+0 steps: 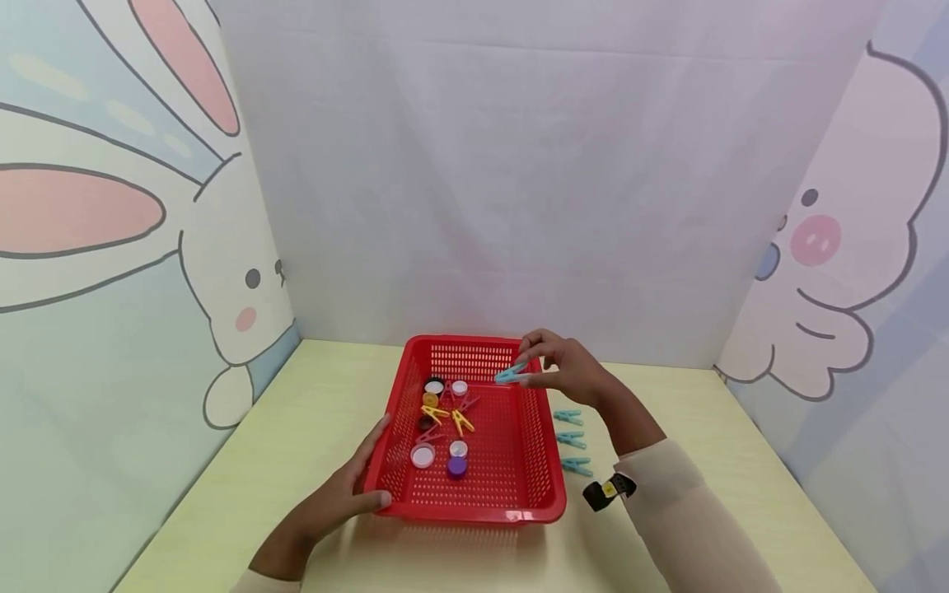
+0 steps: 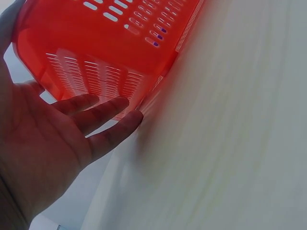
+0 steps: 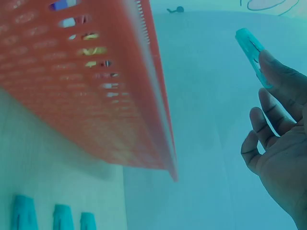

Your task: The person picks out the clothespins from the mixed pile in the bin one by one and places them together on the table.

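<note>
- The red basket (image 1: 511, 515) is on the desk (image 1: 296, 436), between the desk's left and right edges.
- The left hand (image 1: 337, 492) touches the basket at its near left corner, fingers spread out straight along the outer wall and thumb at the rim.
- The right hand (image 1: 571, 368) pinches a turquoise clothespin (image 1: 510, 375) between thumb and forefinger, above the basket's right side, toward the desk's far edge; clothespin and rim are apart.
- Three turquoise clothespins (image 1: 571, 439) lie in a row on the desk, between the basket and the desk's right edge.
- Inside the basket, mostly on its left half, lie two yellow clothespins (image 1: 463, 423), pinkish-red clothespins (image 1: 469, 402) and several caps: white caps (image 1: 423, 456), an amber cap (image 1: 430, 400), a dark cap (image 1: 425, 423) and a purple cap (image 1: 456, 468).
- A whitish sheet (image 1: 489, 189) hangs behind the desk's far edge.
</note>
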{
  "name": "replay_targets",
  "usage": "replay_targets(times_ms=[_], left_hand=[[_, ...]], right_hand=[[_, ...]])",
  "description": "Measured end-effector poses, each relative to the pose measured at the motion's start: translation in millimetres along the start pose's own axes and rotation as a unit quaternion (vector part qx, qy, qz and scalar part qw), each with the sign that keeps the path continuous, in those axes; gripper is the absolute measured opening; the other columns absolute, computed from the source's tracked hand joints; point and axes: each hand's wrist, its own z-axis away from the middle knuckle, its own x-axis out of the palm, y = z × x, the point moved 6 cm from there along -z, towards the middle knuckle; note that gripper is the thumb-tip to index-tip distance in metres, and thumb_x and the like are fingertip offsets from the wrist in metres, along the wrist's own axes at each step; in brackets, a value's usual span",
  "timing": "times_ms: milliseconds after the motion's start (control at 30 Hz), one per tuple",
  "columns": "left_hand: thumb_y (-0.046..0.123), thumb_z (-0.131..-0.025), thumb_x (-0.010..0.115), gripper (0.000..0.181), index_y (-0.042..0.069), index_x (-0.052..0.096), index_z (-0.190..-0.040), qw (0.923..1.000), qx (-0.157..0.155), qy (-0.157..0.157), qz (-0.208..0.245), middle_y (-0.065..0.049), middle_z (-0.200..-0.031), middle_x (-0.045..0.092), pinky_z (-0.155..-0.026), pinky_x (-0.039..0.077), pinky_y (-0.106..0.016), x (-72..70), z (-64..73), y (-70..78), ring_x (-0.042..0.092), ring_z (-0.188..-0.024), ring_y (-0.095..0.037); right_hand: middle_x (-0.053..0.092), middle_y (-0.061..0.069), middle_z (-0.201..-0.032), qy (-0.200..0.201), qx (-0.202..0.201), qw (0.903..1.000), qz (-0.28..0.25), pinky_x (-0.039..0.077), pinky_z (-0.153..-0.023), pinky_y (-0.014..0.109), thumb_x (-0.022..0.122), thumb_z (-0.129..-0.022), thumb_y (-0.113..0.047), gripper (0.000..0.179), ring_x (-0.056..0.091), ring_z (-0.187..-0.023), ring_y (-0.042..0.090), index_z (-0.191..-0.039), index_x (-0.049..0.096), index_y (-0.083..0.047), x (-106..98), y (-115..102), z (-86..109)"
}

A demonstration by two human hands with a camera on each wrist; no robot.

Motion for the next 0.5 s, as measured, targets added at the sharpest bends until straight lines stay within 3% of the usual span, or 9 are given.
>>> replay_targets(times_ms=[167, 333, 500], left_hand=[[0.028, -0.098, 0.076, 0.112, 0.038, -0.004, -0.176, 1.0000, 0.000, 0.000, 0.003, -0.027, -0.178, 0.017, -0.097, 0.067, -0.040, -0.3, -0.2, -1.8, 0.056, -0.140, -0.039], [0.029, -0.098, 0.076, 0.112, 0.038, -0.004, -0.176, 1.0000, -0.004, 0.000, 0.002, -0.028, -0.177, 0.018, -0.096, 0.067, -0.039, -0.4, 0.1, -1.7, 0.057, -0.138, -0.037], [0.029, -0.098, 0.076, 0.112, 0.037, -0.004, -0.176, 1.0000, -0.004, 0.001, 0.001, -0.027, -0.177, 0.018, -0.097, 0.067, -0.039, -0.2, 0.3, 0.4, 0.056, -0.139, -0.038]], right_hand=[[0.065, 0.011, -0.136, 0.038, 0.016, 0.9991, 0.013, 0.049, -0.096, 0.046, 0.086, -0.094, -0.013, 0.024, 0.054, -0.128, 0.028, -0.117, 0.084, -0.018, -9, 21, 20.0], [0.062, 0.019, -0.140, 0.057, 0.045, 0.9972, -0.020, 0.050, -0.099, 0.044, 0.083, -0.097, -0.012, 0.021, 0.051, -0.132, 0.028, -0.118, 0.082, -0.013, -17, 51, 36.9], [0.061, 0.017, -0.142, 0.065, 0.075, 0.9941, -0.044, 0.052, -0.102, 0.044, 0.080, -0.100, -0.013, 0.022, 0.051, -0.133, 0.024, -0.121, 0.080, -0.007, -21, 74, 53.7]])
